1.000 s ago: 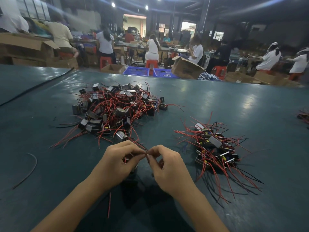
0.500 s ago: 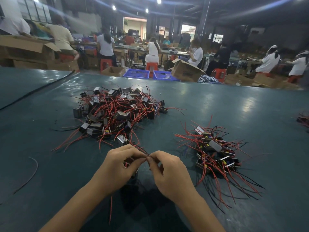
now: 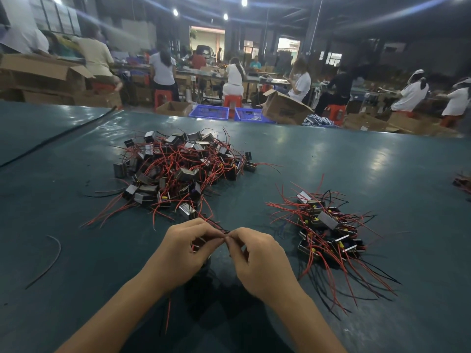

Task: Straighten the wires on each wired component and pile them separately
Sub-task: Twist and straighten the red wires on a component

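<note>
Left hand (image 3: 183,248), right hand (image 3: 257,256) on wire (image 3: 217,226).

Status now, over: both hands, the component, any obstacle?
Left hand grips one component; right hand pinches its wire. Tangled pile ahead left, smaller pile right. Nothing blocks the hands.

Over the table (image 3: 331,159) I see left hand (image 3: 183,250) and right hand (image 3: 260,256) curled, fingertips meeting, both pinching one wire (image 3: 221,228).

tangled pile (image 3: 182,171) far-left on table (image 3: 356,161) | sorted pile (image 3: 328,230) right | hands (image 3: 226,253) nearest, between
</note>
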Motion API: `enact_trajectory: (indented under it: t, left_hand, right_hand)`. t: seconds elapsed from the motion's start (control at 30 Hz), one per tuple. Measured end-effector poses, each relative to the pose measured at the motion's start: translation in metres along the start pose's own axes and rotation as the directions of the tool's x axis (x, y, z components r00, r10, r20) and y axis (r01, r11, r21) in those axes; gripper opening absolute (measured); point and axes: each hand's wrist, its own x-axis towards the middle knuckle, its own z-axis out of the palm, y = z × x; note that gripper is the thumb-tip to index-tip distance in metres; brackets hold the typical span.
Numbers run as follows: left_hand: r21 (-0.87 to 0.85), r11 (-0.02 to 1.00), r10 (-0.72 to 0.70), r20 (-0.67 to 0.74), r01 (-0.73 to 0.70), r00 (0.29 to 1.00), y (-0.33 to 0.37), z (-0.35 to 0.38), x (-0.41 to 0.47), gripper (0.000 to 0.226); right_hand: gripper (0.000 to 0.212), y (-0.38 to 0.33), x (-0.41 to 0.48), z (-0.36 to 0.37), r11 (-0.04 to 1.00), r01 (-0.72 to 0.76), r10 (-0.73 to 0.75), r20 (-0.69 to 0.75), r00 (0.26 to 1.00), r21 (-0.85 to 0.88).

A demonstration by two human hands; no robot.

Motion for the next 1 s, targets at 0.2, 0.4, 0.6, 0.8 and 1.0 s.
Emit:
enact_trajectory:
  t: [0.2, 0.4, 0.6, 0.8, 1.0]
  left_hand:
    - [0.005, 1.000, 0.007, -0.004, -0.007, 1.000, -0.001, 0.001, 0.000, 0.013]
    - [0.089, 0.989, 0.113, 0.025, -0.114, 0.993, 0.002, 0.001, 0.000, 0.008]
    - [0.193, 0.960, 0.194, 0.065, -0.203, 0.979, 0.004, 0.000, -0.001, 0.019]
    - [0.178, 0.983, 0.069, -0.132, -0.045, 0.989, -0.001, -0.003, -0.001, 0.025]
    - [0.175, 0.969, -0.119, -0.296, 0.176, 0.948, -0.018, -0.010, -0.001, 0.015]
  right_hand:
    - [0.018, -0.002, -0.001, 0.003, 1.000, -0.010, 0.011, -0.058, 0.998, 0.016]
    - [0.022, -0.004, 0.001, 0.007, 0.939, -0.241, 0.239, 0.042, 0.970, 0.245]
    - [0.023, -0.008, 0.006, 0.005, 0.704, -0.473, 0.446, 0.189, 0.875, 0.529]
    - [0.019, 0.000, 0.002, -0.001, 0.993, -0.116, 0.118, -0.210, 0.971, 0.022]
    - [0.018, 0.021, 0.010, -0.018, 0.941, -0.113, 0.253, -0.441, 0.861, 0.318]
